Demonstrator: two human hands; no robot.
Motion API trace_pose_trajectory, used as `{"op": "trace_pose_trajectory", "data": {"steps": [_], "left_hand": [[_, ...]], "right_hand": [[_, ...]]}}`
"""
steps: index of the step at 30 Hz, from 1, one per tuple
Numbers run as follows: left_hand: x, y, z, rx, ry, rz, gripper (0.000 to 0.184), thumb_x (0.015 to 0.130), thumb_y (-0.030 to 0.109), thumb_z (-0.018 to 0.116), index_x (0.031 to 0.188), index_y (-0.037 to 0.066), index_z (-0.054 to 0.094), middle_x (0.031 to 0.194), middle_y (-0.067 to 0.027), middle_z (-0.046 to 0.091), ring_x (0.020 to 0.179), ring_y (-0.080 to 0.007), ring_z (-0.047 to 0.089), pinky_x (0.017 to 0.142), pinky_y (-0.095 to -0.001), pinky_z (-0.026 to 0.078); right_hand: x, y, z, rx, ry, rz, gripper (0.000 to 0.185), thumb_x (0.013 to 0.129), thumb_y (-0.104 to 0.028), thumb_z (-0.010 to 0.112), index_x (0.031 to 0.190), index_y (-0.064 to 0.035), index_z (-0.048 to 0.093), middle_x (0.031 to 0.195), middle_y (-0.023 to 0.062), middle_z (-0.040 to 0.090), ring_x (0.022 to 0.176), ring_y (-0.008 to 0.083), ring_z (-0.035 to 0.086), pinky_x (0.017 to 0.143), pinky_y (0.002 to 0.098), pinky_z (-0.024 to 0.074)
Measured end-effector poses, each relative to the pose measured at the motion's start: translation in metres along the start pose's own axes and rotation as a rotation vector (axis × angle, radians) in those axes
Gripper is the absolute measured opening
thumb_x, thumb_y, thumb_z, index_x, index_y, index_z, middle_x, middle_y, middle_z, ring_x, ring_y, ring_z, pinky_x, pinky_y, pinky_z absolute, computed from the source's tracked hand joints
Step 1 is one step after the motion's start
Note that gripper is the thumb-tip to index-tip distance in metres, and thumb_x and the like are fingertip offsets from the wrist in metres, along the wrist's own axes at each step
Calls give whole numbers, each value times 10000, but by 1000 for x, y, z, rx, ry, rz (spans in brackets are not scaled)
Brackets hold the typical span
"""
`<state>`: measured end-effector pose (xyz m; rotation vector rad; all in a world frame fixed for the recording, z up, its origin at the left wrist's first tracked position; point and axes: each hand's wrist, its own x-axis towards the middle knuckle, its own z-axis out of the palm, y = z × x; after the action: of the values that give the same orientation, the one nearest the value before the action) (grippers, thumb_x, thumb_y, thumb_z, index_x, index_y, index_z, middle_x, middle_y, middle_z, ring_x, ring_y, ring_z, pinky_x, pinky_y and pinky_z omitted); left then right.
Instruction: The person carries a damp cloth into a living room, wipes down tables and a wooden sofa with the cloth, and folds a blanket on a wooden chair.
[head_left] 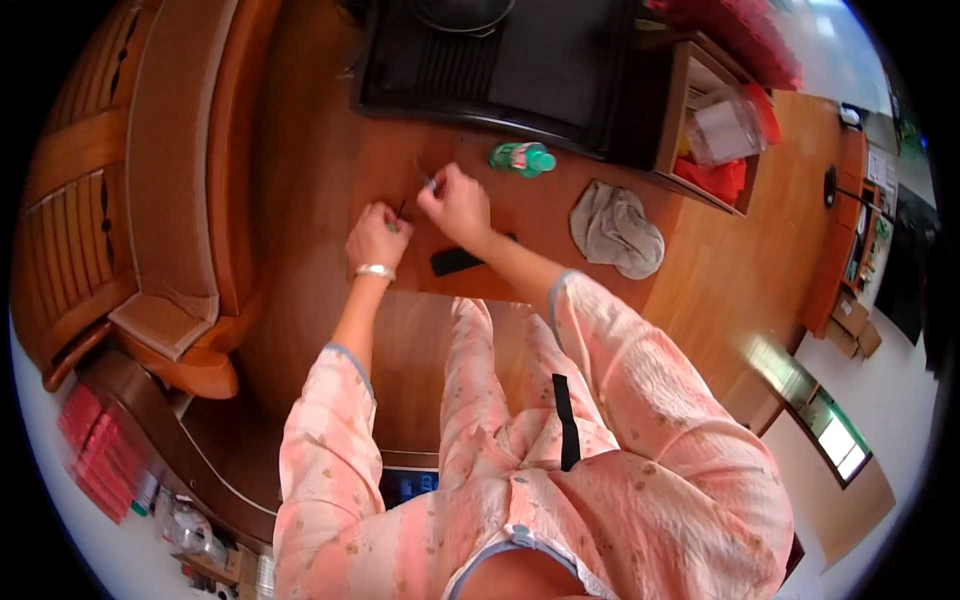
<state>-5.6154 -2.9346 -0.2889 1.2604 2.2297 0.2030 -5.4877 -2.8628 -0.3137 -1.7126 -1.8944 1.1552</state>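
Your hands number two: one left hand [378, 240] and one right hand [458, 203]. You hold two slender items [425, 176], one per hand, and wear one bracelet [376, 271]. Your sleeves [650, 360] count two, as do your trouser legs [468, 360]. Before you are one table [545, 218], one black tray [545, 70], one bottle [515, 157], one cloth [615, 230] and one flat dark item [454, 262]. Around you, count one open box [672, 115], one clear tub [722, 130], one bench [232, 200] and one lit window [840, 448]. You can distinguish at least two cartons [850, 313]; their exact number is unclear. One black strap [566, 420] crosses your clothing.
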Motion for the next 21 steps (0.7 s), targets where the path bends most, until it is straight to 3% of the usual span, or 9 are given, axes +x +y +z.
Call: {"op": "trace_pose_trajectory", "data": {"steps": [2, 4, 6, 8, 10, 14, 16, 18, 21], "left_hand": [[-16, -21, 11, -283, -22, -36, 158, 708, 168, 641, 752, 46, 551, 703, -103, 600, 648, -275, 603, 570, -366, 474], [-39, -35, 16, -536, -94, 17, 125, 709, 106, 646, 756, 45, 548, 639, -37, 576, 588, -149, 568, 553, -283, 454], [-66, -39, 24, -771, -297, -151, 118, 705, 56, 653, 758, 49, 548, 649, 14, 554, 610, -64, 521, 567, -231, 440], [-93, -17, 13, -760, -397, -174, 115, 703, 57, 661, 762, 54, 562, 672, 18, 576, 632, -56, 533, 581, -222, 447], [-114, -2, 16, -723, -498, -71, 79, 775, 51, 618, 835, 62, 568, 722, -22, 627, 614, -74, 567, 512, -213, 439], [-123, 107, -14, -711, -538, 11, 77, 763, 80, 645, 822, 42, 612, 723, -4, 614, 633, -51, 540, 542, -221, 433], [-110, 154, -18, -632, -349, 361, 79, 757, 85, 649, 810, 34, 619, 749, -29, 624, 677, -94, 574, 602, -256, 452], [-90, 213, -37, -550, -149, 563, 55, 728, 91, 658, 764, 78, 619, 769, -72, 603, 728, -240, 592, 638, -318, 477], [-58, 292, -58, -274, 151, 802, 64, 706, 83, 662, 728, 86, 602, 752, -48, 560, 740, -241, 560, 607, -356, 469]], "right_hand": [[-37, 13, -19, 168, -124, 26, 255, 746, -249, 642, 830, -28, 546, 669, 170, 616, 603, 327, 625, 572, 402, 505], [-75, 15, -62, 440, -405, 420, 224, 790, -215, 632, 843, -19, 537, 662, 102, 615, 625, 203, 637, 572, 337, 499], [-113, 34, -102, 592, -359, 473, 203, 822, -191, 624, 862, -12, 537, 675, 51, 603, 668, 107, 618, 580, 277, 488], [-144, 68, -138, 576, -167, 330, 177, 826, -141, 638, 907, -7, 554, 715, 33, 604, 670, 86, 596, 585, 249, 479], [-147, 53, -210, 380, -36, 300, 177, 832, -100, 648, 959, -6, 567, 738, 23, 596, 671, 71, 573, 596, 227, 471], [-120, 49, -323, 202, 344, 53, 152, 835, -53, 642, 974, -19, 588, 762, 10, 595, 655, 59, 550, 581, 214, 459], [-96, 43, -360, 68, 461, -62, 155, 810, -59, 662, 954, -40, 608, 766, 40, 611, 659, 107, 569, 633, 248, 454], [-70, 46, -378, -63, 469, -167, 170, 794, -80, 672, 953, -56, 617, 777, 48, 622, 689, 141, 580, 670, 274, 439], [-40, 63, -382, -244, 438, -300, 198, 766, -134, 686, 951, -84, 633, 799, 50, 640, 746, 194, 589, 728, 317, 401]]}}
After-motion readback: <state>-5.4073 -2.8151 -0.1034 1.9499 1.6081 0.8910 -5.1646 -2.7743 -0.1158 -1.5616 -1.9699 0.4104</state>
